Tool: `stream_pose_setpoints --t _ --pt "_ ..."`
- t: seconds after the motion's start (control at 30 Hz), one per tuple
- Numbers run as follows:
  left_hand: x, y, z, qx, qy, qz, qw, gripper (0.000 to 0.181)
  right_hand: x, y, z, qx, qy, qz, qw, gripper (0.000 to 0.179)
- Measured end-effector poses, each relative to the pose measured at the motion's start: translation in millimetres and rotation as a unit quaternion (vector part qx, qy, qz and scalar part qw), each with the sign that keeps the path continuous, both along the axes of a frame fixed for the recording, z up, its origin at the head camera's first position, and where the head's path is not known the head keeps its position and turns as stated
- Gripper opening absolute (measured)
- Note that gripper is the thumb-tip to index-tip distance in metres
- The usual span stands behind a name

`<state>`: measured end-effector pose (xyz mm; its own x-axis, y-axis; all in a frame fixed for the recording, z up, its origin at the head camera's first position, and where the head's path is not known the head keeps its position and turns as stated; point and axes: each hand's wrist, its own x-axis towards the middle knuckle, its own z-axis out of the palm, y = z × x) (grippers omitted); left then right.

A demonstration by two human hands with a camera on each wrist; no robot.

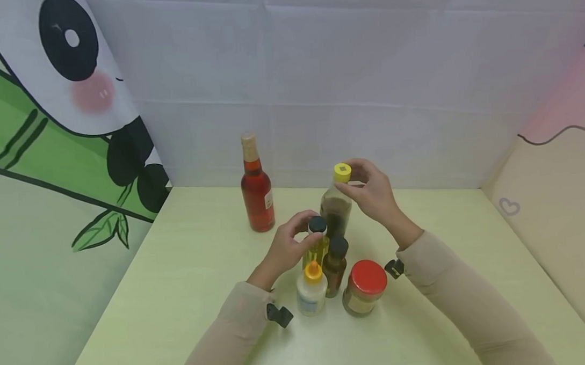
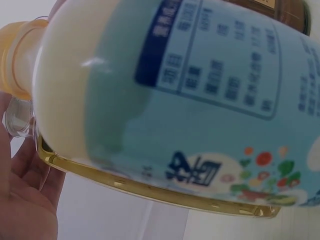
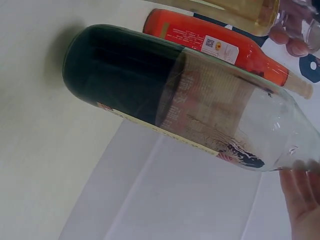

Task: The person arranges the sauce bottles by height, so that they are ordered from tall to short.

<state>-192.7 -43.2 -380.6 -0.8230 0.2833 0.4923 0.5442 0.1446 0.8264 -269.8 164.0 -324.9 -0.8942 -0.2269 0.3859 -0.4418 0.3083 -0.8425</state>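
My left hand has thumb and fingers around the top of a golden oil bottle with a dark cap. With thumb and fingers at the neck just under the yellow cap, my right hand holds a taller clear glass bottle, partly filled with dark liquid. That bottle stands upright behind the oil bottle; its label and dark contents show large in the right wrist view. A white squeeze bottle with an orange nozzle stands in front of the oil bottle and covers much of the left wrist view.
A small brown bottle with a black cap stands beside the squeeze bottle. To its right is a red-lidded jar, near my right sleeve. A red liquor-type bottle stands farther back left. A white cloth backdrop rises behind the table.
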Motion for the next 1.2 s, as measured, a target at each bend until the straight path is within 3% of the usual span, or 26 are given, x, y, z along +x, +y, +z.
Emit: stream_pose_setpoints --t 0.6,0.83,1.2 --pt "-0.8 2.5 -2.4 -0.006 0.004 0.001 1.0 0.034 -27.1 -24 -3.2 0.035 0.024 -0.007 0.9991 0.043" --pt "-17.8 -0.6 -37.9 0.003 -0.007 0.007 0.9999 0.037 -33.6 -39 -9.8 0.037 0.033 -0.022 0.9985 0.043" --pt "-17.6 -0.2 -34.0 -0.011 -0.021 0.017 0.9996 0.038 -44.7 -58 -6.5 0.035 0.032 -0.033 0.9983 0.042"
